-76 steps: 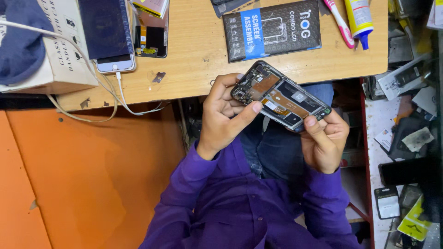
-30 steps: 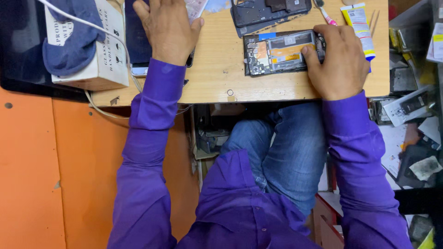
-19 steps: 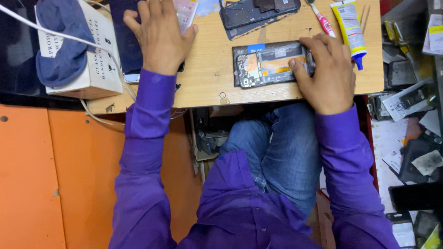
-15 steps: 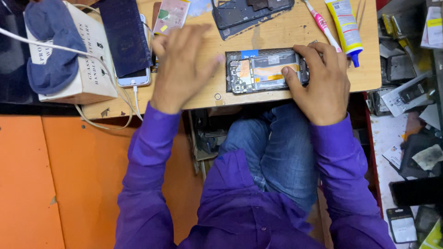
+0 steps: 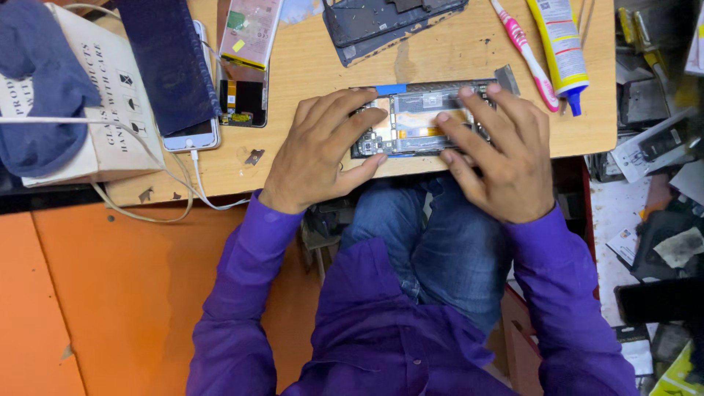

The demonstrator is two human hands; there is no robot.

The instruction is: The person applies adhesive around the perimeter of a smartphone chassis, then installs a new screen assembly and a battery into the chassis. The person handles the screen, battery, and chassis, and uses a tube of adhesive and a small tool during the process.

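An opened phone body (image 5: pixel 416 121) with bare circuit parts lies flat near the front edge of the wooden table (image 5: pixel 308 81). My left hand (image 5: pixel 323 150) rests on its left end, fingers spread over the frame and thumb at its front edge. My right hand (image 5: pixel 499 158) lies over its right half, fingertips pressing on the inner parts. Both sleeves are purple.
A dark phone back cover (image 5: pixel 389 22) lies farther back. A pink toothbrush (image 5: pixel 522 51) and a yellow glue tube (image 5: pixel 561 48) sit at the right. At the left are a white box (image 5: pixel 95 110) with blue cloth, a phone on a cable (image 5: pixel 187 132) and a loose screen (image 5: pixel 246 66).
My left hand came back from the far left of the table and settled on the phone body's left end. The phone body, earlier held up over my lap, now lies on the table.
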